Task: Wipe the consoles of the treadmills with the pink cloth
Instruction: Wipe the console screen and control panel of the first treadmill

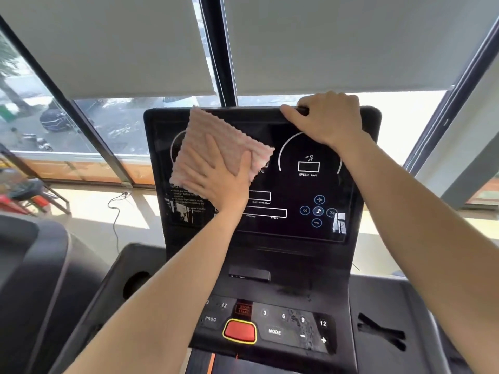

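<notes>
**Pink cloth (208, 130) pressed flat on the treadmill console (294, 238)**

The pink cloth lies spread over the upper left of the screen, at about 10 o'clock from its centre, with one corner reaching the top edge. The left hand (218, 176) presses it against the glass. Its fingers are straight and spread toward 11 o'clock, the thumb is raised toward 12, and it grips nothing. The right hand (328, 118) holds the console's top edge at about 1 o'clock, with its fingers curled over the rim and its thumb along the front. At 6 o'clock below the screen, a red stop button (239, 330) sits among numbered keys. A cable (114, 211) trails across the floor at 9 o'clock.
</notes>
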A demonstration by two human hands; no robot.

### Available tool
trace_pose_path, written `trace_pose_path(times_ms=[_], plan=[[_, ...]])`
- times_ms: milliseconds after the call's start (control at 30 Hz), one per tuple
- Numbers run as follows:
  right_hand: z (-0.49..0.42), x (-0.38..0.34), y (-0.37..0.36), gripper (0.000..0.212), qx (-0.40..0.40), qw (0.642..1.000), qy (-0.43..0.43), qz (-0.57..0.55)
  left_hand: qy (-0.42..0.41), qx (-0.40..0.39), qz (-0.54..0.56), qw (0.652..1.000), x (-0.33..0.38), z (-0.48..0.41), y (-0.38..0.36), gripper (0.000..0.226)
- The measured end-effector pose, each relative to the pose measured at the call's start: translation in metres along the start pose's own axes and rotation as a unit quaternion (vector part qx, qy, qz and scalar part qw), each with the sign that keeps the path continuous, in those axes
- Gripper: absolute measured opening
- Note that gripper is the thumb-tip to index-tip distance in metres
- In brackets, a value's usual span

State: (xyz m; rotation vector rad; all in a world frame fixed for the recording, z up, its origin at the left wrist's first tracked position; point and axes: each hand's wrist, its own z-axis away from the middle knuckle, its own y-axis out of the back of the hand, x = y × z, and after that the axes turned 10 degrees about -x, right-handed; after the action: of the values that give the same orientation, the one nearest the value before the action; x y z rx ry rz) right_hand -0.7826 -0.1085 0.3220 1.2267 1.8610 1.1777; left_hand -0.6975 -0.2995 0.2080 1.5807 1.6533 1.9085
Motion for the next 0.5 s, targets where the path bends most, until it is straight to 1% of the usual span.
trace_pose_path(times_ms=[167,300,400,500], plan=[[0.0,-0.001,-0.001,0.076,0.014,1.0,-0.003,0.001,0.04,-0.024,0.02,0.999,-0.036,0.03,-0.033,0.102],[0.001,-0.001,-0.002,0.077,0.015,1.0,-0.009,0.0,0.076,-0.049,0.042,0.995,-0.054,0.047,-0.049,0.11],[0.002,-0.002,-0.001,0.077,0.02,1.0,-0.016,-0.001,0.102,-0.054,0.066,0.991,-0.063,0.06,-0.056,0.104],[0.002,-0.002,-0.001,0.075,0.023,1.0,-0.017,0.0,0.104,-0.053,0.074,0.99,-0.068,0.063,-0.06,0.111]])
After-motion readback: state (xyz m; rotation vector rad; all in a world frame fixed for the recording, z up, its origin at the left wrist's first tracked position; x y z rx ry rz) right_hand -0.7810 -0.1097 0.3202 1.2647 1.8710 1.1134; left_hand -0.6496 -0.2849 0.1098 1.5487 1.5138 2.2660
